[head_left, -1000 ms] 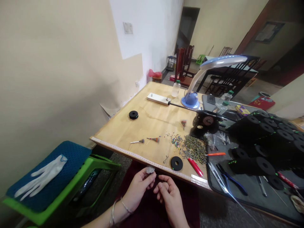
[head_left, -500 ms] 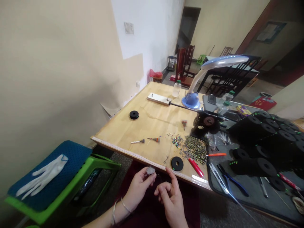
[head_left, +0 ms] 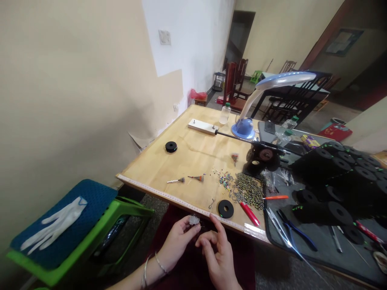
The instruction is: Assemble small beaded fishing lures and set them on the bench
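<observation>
Between the thumb and fingers of my left hand is a small, whitish, translucent bristly piece, just off the table's front edge; I cannot make out its exact kind. My right hand is beside it, index finger stretched out toward the edge, the other fingers loosely bent, and nothing visible in it. A black foam ring lies beyond the right fingertips. Next to it are a small metal swivel-like piece, a heap of small striped pieces and scattered coloured beads.
Two small brush-like bundles and a black spool lie on the wooden table. A red lighter-like tool, scissors and blue-handled pliers are right. Behind stand a winding device and blue lamp. A glove lies left.
My left hand with the bristly piece has shifted slightly to the right and down. The right hand is almost unmoved, and the table items stay in place.
</observation>
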A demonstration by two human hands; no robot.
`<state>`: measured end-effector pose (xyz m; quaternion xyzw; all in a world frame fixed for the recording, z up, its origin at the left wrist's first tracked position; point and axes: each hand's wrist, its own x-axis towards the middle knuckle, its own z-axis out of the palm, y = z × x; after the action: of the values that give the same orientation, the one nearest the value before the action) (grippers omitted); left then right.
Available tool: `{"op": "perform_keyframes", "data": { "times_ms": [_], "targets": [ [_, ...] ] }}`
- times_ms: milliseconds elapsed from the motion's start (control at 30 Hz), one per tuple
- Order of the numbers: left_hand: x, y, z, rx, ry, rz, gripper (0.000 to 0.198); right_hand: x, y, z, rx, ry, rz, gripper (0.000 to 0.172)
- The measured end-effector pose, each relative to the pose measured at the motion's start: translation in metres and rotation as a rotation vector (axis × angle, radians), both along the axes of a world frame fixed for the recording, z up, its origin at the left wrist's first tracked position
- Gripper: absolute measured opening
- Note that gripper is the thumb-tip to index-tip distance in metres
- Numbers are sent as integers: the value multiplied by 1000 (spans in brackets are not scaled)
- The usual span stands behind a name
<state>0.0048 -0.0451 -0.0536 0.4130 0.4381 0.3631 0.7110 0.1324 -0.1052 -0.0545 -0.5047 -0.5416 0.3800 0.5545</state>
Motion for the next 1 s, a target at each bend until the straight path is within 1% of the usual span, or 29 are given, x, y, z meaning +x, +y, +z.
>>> {"op": "perform_keyframes", "data": {
  "times_ms": [100,367,633,900,1000],
  "targets": [
    [1,-1,0,5,-16,-14,19,0,2,0,12,-27,-2,49],
    [1,-2,3,-65,-83,-19,22,1,-1,-2,24,-25,36,51],
    [1,-4,-2,-89,-104,-10,22,1,-4,-1,42,-7,13,50],
    [2,-3,11,-54,-73,-2,24,2,-5,0,35,-15,3,49],
    [2,-3,13,-55,-57,3,25,2,-5,1,38,-21,0,49]
  ]
}}
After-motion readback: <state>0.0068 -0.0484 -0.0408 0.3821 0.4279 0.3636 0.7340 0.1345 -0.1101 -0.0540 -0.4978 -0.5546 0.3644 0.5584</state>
